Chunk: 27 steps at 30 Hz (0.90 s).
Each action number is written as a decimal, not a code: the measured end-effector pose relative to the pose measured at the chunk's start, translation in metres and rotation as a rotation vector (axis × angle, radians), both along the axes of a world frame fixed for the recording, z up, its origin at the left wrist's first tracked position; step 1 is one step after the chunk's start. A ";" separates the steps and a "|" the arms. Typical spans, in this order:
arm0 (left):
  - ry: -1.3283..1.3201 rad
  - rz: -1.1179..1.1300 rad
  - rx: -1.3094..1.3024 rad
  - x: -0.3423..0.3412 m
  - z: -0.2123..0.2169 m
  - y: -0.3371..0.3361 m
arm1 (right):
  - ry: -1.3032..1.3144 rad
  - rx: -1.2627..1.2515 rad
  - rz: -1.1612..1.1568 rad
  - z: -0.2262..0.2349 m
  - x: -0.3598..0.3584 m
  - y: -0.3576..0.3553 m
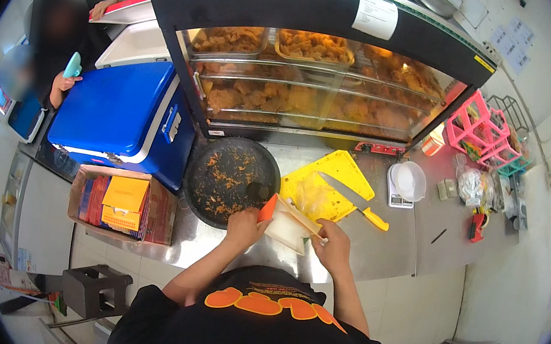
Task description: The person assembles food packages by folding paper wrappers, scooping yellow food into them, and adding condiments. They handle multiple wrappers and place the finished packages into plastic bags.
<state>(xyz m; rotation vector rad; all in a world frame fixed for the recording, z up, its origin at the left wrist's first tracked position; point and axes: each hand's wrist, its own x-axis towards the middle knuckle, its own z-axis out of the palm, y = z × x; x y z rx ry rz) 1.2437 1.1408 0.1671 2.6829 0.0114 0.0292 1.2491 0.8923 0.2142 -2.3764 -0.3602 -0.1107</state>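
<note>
Between my hands is a paper food box [286,230], its pale inside facing up and an orange flap standing at its left. My left hand [246,228] grips the box by that orange flap. My right hand [332,244] pinches its right edge. Just beyond the box lies a yellow cutting board [335,167] with crumbs and a translucent sheet or bag [312,195] on it. A knife with a yellow handle [376,219] rests across the board's right side. To the left sits a round black pan [215,173] with fried crumbs.
A heated glass display case [306,138] of fried food spans the back. At left stand a blue cooler [113,106] and a carton [159,210] of folded boxes. A kitchen scale [400,200] and pink baskets [474,130] are at right. Another person [94,32] stands behind the cooler.
</note>
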 end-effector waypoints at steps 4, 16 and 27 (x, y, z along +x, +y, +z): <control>-0.057 0.077 -0.091 -0.006 -0.033 -0.002 | -0.193 0.013 -0.301 -0.044 0.020 -0.003; 0.069 -0.011 -0.155 -0.013 -0.070 -0.018 | 0.641 0.410 -0.191 -0.115 -0.009 -0.012; 0.073 -0.031 -0.413 -0.010 -0.090 -0.012 | 0.429 0.049 -0.165 -0.138 0.003 -0.029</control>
